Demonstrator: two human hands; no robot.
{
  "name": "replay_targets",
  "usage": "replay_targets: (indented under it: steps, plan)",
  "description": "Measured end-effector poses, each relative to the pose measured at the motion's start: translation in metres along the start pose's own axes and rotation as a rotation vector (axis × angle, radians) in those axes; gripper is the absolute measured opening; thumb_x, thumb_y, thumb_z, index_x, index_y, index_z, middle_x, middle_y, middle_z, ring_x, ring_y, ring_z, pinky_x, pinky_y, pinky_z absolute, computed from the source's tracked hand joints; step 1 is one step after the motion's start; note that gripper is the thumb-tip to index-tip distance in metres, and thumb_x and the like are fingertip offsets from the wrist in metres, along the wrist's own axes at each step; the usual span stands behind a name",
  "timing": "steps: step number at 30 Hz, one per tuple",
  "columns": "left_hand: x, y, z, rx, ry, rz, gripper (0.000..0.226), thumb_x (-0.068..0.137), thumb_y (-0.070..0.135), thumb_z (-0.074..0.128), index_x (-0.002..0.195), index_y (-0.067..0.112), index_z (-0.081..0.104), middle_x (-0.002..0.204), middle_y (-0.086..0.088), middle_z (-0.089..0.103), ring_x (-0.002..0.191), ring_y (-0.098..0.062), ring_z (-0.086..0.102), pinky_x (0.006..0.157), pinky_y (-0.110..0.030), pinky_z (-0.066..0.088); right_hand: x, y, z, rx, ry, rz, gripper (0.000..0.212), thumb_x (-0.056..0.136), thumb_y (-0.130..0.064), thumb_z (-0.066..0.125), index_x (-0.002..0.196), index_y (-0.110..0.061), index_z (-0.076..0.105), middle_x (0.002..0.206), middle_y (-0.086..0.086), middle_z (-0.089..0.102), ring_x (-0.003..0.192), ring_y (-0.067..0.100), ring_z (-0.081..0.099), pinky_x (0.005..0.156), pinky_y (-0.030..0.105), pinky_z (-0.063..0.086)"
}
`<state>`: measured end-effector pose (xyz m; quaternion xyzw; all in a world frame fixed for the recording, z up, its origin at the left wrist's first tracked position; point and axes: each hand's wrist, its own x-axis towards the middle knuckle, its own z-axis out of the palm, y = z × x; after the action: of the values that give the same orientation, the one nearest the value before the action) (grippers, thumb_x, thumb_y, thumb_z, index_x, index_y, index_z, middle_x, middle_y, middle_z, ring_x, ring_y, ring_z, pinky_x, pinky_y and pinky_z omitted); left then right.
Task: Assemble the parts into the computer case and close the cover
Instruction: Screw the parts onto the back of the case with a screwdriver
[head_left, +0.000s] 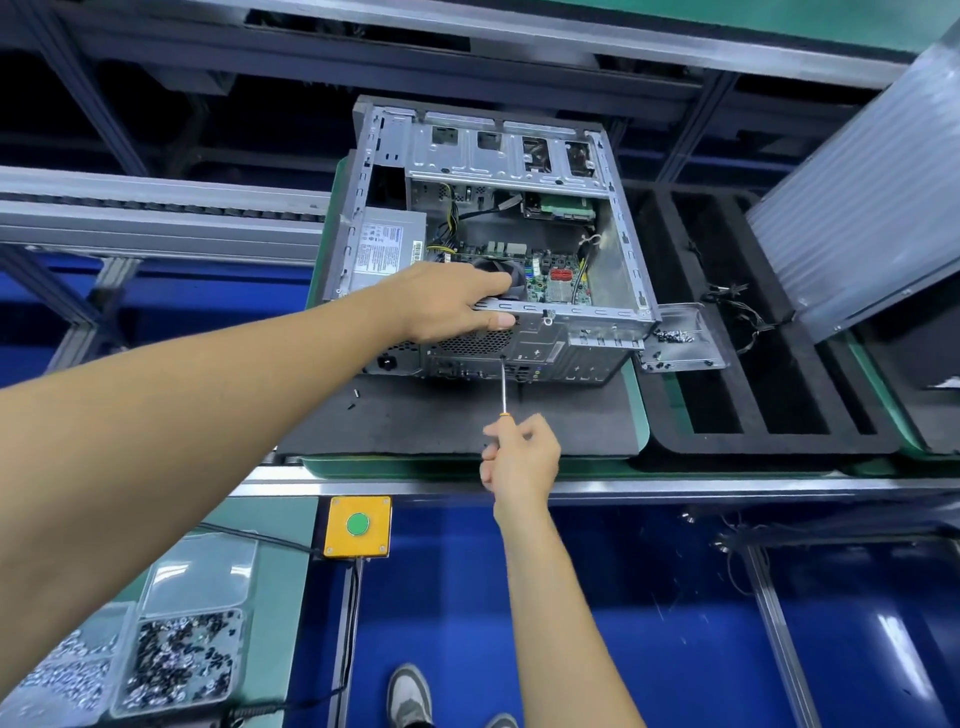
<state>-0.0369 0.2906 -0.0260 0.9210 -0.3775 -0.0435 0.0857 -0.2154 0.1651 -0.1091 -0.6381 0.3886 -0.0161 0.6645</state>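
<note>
Open computer case (483, 244) on its side on a dark foam pad (415, 415); power-supply label unreadable.

Left hand (447, 304) grips the case's near top rim, thumb on the rear panel. Right hand (519, 457), nearer than the case, holds a screwdriver (503, 387), tip at the rear fan grille. Small screws lie on the pad by the case.

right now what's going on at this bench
A person is working on an open computer case lying on a dark foam mat. The left hand grips the case's near edge beside the fan, steadying it. The right hand holds a screwdriver with its tip at the rear panel. The cover is not on yet.
</note>
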Motion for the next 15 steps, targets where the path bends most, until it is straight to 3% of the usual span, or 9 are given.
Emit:
replay_targets:
  steps: [3,6,11,15]
  plan:
    - [-0.001,-0.001,0.001,-0.003,-0.006,0.010,0.077,0.086,0.082,0.021,0.130,0.024,0.046,0.095,-0.004,0.063,0.089,-0.027,0.060,0.081,-0.043,0.051,0.005,-0.005,-0.007,0.525,-0.321,0.430,0.022,0.096,-0.010,0.056,0.077,-0.014,0.047,0.057,0.000,0.046,0.035,0.009,0.030,0.030,0.020,0.020]
    - [-0.001,0.000,0.000,-0.008,-0.006,0.004,0.076,0.087,0.081,0.023,0.129,0.023,0.046,0.091,-0.002,0.061,0.086,-0.026,0.060,0.081,-0.044,0.051,0.003,-0.003,-0.006,0.672,-0.384,0.539,0.021,0.097,-0.015,0.057,0.077,-0.013,0.051,0.058,-0.003,0.045,0.035,0.005,0.030,0.029,0.017,0.022]
    - [-0.001,0.001,-0.001,-0.009,-0.009,0.000,0.064,0.093,0.074,0.031,0.127,0.023,0.047,0.087,-0.001,0.060,0.082,-0.024,0.058,0.073,-0.039,0.046,-0.012,-0.003,0.004,0.305,-0.098,0.292,0.010,0.086,-0.017,0.065,0.082,-0.011,0.059,0.070,0.002,0.073,0.045,0.015,0.056,0.039,0.021,0.031]
    - [0.000,0.000,0.000,-0.021,-0.006,-0.001,0.060,0.094,0.073,0.033,0.124,0.024,0.047,0.084,0.001,0.059,0.081,-0.022,0.058,0.071,-0.038,0.044,-0.025,0.005,0.015,-0.125,0.118,-0.019,0.012,0.086,-0.028,0.066,0.082,-0.018,0.063,0.069,-0.003,0.072,0.051,0.017,0.063,0.051,0.028,0.037]
